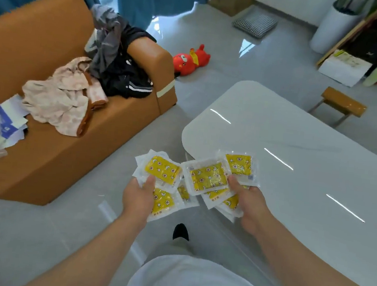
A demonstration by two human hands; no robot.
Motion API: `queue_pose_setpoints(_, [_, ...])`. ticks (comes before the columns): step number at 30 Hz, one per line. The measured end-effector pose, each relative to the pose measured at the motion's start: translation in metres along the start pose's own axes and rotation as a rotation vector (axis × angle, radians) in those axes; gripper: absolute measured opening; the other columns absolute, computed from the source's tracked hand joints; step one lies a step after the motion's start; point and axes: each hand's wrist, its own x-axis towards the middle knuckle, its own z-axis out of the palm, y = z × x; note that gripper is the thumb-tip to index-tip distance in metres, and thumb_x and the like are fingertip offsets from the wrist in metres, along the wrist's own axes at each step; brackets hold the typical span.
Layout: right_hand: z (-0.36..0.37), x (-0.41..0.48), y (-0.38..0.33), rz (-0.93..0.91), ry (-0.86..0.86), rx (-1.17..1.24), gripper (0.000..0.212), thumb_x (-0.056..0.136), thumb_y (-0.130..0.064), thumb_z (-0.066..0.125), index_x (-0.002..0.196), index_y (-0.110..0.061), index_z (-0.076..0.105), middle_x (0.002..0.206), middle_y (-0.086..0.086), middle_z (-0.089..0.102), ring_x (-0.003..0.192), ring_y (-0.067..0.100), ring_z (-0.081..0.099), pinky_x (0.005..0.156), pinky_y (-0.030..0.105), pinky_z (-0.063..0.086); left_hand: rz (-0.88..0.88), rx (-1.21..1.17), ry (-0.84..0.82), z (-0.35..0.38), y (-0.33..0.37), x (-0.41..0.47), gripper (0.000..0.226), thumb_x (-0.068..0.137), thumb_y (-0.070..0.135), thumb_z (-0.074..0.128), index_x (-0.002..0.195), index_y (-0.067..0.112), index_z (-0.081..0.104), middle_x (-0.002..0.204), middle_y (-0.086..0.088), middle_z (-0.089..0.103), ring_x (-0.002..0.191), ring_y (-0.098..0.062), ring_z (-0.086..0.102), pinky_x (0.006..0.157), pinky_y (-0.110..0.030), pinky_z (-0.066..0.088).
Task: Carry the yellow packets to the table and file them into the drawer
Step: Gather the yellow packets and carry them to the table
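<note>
Yellow packets (207,177) in hand at the corner of the white table (300,131).
Fanned bunches gripped by left hand (138,197) and right hand (247,205); filing not yet begun, no drawer visible.

The left hand (138,198) and right hand (249,206) hold fanned packets (206,176) side by side at the surface's (298,154) near left corner. Left of the surface stands a sofa (41,162), with clothes (71,100) heaped on its seat and papers (0,127) at its left end. A plush toy (189,60) lies on the floor behind the sofa; a stool (343,103) stands beyond the surface's far edge.
</note>
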Motion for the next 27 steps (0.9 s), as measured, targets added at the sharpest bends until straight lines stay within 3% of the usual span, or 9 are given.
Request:
queue_pose_setpoints(2, [0.001, 0.022, -0.017, 0.001, 0.068, 0.036, 0.02, 0.096, -0.024, 0.068, 0.115, -0.016, 0.072, 0.107, 0.006, 0.078, 0.098, 0.025, 0.076, 0.081, 0.039, 0.059, 0.039, 0.057, -0.065, 0.021, 0.031, 0.03, 0.015, 0.101, 0.036, 0.059, 0.094, 0.023, 0.059, 0.089, 0.001, 0.067, 0.08, -0.018, 0.066, 0.063, -0.029, 0.05])
queue_pose_setpoints(5, [-0.001, 0.053, -0.039, 0.009, 0.17, 0.108, 0.021, 0.096, -0.024, 0.069, 0.114, -0.015, 0.072, 0.107, 0.007, 0.078, 0.098, 0.026, 0.076, 0.088, 0.044, 0.059, 0.11, 0.152, -0.146, 0.056, 0.073, 0.069, 0.019, 0.1, 0.039, 0.059, 0.103, 0.02, 0.061, 0.095, -0.001, 0.068, 0.09, -0.024, 0.067, 0.081, -0.038, 0.056])
queue_pose_setpoints(8, [-0.011, 0.09, -0.059, 0.011, 0.256, 0.181, 0.022, 0.096, -0.024, 0.069, 0.115, -0.014, 0.072, 0.106, 0.006, 0.078, 0.097, 0.025, 0.076, 0.081, 0.04, 0.06, 0.171, 0.228, -0.216, 0.1, 0.107, 0.099, 0.023, 0.099, 0.04, 0.06, 0.101, 0.017, 0.061, 0.094, -0.002, 0.067, 0.093, -0.027, 0.066, 0.089, -0.043, 0.055])
queue_pose_setpoints(11, [-0.026, 0.134, -0.08, 0.02, 0.34, 0.217, 0.021, 0.093, -0.028, 0.073, 0.11, -0.016, 0.073, 0.102, 0.004, 0.079, 0.092, 0.022, 0.077, 0.073, 0.033, 0.059, 0.219, 0.322, -0.262, 0.15, 0.136, 0.122, 0.025, 0.1, 0.039, 0.059, 0.1, 0.014, 0.059, 0.09, -0.001, 0.063, 0.093, -0.028, 0.064, 0.087, -0.04, 0.053])
queue_pose_setpoints(17, [-0.071, 0.239, -0.106, 0.103, 0.441, 0.322, 0.023, 0.09, -0.032, 0.076, 0.109, -0.019, 0.074, 0.103, 0.001, 0.079, 0.099, 0.024, 0.075, 0.096, 0.048, 0.057, 0.271, 0.581, -0.309, 0.257, 0.174, 0.168, 0.031, 0.101, 0.041, 0.056, 0.11, 0.012, 0.061, 0.101, -0.008, 0.068, 0.099, -0.032, 0.065, 0.089, -0.045, 0.055])
queue_pose_setpoints(20, [-0.093, 0.286, -0.117, 0.144, 0.478, 0.364, 0.02, 0.091, -0.03, 0.076, 0.107, -0.019, 0.074, 0.105, 0.002, 0.079, 0.1, 0.024, 0.074, 0.096, 0.048, 0.057, 0.263, 0.674, -0.309, 0.31, 0.185, 0.191, 0.036, 0.102, 0.043, 0.053, 0.112, 0.008, 0.059, 0.104, -0.01, 0.066, 0.1, -0.033, 0.062, 0.087, -0.038, 0.05])
queue_pose_setpoints(24, [-0.12, 0.344, -0.129, 0.186, 0.524, 0.372, 0.016, 0.089, -0.033, 0.078, 0.098, -0.02, 0.076, 0.11, 0.005, 0.078, 0.108, 0.029, 0.072, 0.098, 0.05, 0.056, 0.271, 0.808, -0.346, 0.376, 0.197, 0.219, 0.029, 0.105, 0.043, 0.048, 0.104, 0.014, 0.049, 0.08, 0.006, 0.051, 0.086, -0.023, 0.051, 0.076, -0.032, 0.039])
queue_pose_setpoints(27, [-0.14, 0.388, -0.131, 0.221, 0.55, 0.365, 0.015, 0.09, -0.032, 0.078, 0.094, -0.018, 0.075, 0.106, 0.005, 0.078, 0.102, 0.027, 0.074, 0.095, 0.048, 0.058, 0.264, 0.865, -0.382, 0.423, 0.199, 0.241, 0.029, 0.105, 0.044, 0.047, 0.099, 0.015, 0.046, 0.077, 0.007, 0.047, 0.081, -0.022, 0.051, 0.069, -0.031, 0.037])
